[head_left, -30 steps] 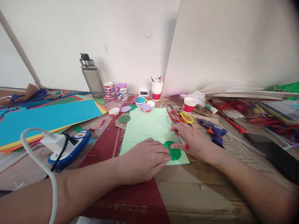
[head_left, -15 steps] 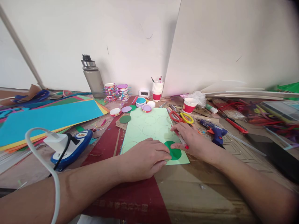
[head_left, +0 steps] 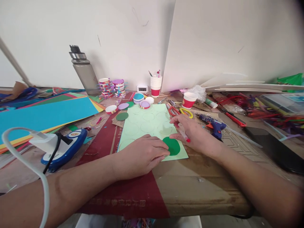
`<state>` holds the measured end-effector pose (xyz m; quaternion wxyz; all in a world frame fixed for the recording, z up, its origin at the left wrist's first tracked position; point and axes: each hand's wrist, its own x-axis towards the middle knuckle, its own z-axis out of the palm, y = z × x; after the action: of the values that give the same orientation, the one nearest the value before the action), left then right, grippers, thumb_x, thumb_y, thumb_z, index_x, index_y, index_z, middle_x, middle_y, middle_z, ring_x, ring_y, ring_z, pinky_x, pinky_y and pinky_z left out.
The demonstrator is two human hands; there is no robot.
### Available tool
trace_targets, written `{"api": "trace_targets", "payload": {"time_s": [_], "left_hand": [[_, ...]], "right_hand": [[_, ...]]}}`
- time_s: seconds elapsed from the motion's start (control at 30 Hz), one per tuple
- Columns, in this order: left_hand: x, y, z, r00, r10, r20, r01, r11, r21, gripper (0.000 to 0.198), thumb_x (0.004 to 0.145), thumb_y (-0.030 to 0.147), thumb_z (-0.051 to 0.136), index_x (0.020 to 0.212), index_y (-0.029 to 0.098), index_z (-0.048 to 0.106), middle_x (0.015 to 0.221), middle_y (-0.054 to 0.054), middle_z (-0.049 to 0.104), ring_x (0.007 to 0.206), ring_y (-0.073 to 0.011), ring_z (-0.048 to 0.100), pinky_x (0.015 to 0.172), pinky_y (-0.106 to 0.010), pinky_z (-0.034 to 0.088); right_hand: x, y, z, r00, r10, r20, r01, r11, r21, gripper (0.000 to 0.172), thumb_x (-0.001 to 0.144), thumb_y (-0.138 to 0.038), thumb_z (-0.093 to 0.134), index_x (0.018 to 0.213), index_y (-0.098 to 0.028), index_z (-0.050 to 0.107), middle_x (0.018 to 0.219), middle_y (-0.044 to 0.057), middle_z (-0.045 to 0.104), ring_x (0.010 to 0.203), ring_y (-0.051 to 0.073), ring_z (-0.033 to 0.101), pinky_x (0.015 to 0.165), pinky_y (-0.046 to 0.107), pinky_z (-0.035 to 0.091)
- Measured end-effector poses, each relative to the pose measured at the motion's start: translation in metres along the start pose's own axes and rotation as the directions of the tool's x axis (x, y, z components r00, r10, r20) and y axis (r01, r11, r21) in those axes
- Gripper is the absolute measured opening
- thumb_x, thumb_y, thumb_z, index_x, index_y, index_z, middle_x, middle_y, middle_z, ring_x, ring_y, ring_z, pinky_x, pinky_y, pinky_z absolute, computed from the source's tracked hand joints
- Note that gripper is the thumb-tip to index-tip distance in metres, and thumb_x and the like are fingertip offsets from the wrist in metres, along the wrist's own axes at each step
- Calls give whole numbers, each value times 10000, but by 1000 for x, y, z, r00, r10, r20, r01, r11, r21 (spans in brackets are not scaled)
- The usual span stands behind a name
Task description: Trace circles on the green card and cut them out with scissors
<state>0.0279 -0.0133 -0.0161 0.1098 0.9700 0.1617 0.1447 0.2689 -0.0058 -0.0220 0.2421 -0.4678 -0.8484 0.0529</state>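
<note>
A light green sheet of paper (head_left: 135,126) with several circle outlines lies on flattened cardboard. Near its lower right corner rests a dark green paper circle (head_left: 173,147). My left hand (head_left: 144,152) lies palm down across the sheet's lower part, its fingers stretched and their tips on the circle's left edge. My right hand (head_left: 192,129) holds a red-ended pen (head_left: 183,133) slantwise between thumb and fingers. The right thumb is at the circle's upper edge; whether it touches is unclear.
Scissors (head_left: 186,112) and a blue glue gun (head_left: 217,128) lie on the right, with a red paper cup (head_left: 189,100) behind. Coloured sheets (head_left: 59,110) and a blue power strip (head_left: 68,148) are on the left. A grey bottle (head_left: 84,72) stands at the back.
The camera view has shifted, so most things sit farther left and higher. The right fingers have lifted slightly, with the pen still in them. My left hand stays on the circle's edge.
</note>
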Motion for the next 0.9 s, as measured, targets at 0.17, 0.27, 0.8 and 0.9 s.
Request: {"api": "trace_targets", "payload": {"time_s": [0.17,0.27,0.8,0.9], "left_hand": [[-1,1,1,999,17,-28,-17,1000,-2,263,972,172,486,1126,188,699,1186,-53,709,1072,-187,642,952,-329,480],[-1,1,-2,989,-25,-147,19,999,-39,248,962,161,491,1090,187,702,1222,-69,682,1102,-170,640,960,-296,495],[2,-2,-8,957,-107,-269,107,994,-14,242,952,173,477,1000,189,713,1024,-61,725,986,-164,665,889,-292,523],[2,-8,-6,965,-137,-223,141,990,-1,250,960,192,465,961,175,715,968,-59,722,932,-163,662,846,-282,524]], "right_hand": [[-1,2,4,994,24,103,-20,999,-36,430,806,-353,766,1105,-192,502,1083,103,591,1028,271,564,871,408,460],[-2,3,5,994,16,109,-11,999,-48,437,806,-347,769,1119,-194,505,1120,113,582,1071,281,550,884,406,452],[-1,0,4,993,47,109,-30,988,-155,457,795,-378,781,1130,-197,529,1109,99,607,1067,284,579,812,387,434],[0,-1,2,990,69,122,-50,987,-151,449,795,-368,782,1124,-192,534,1092,97,600,1054,281,576,817,391,438]]}}
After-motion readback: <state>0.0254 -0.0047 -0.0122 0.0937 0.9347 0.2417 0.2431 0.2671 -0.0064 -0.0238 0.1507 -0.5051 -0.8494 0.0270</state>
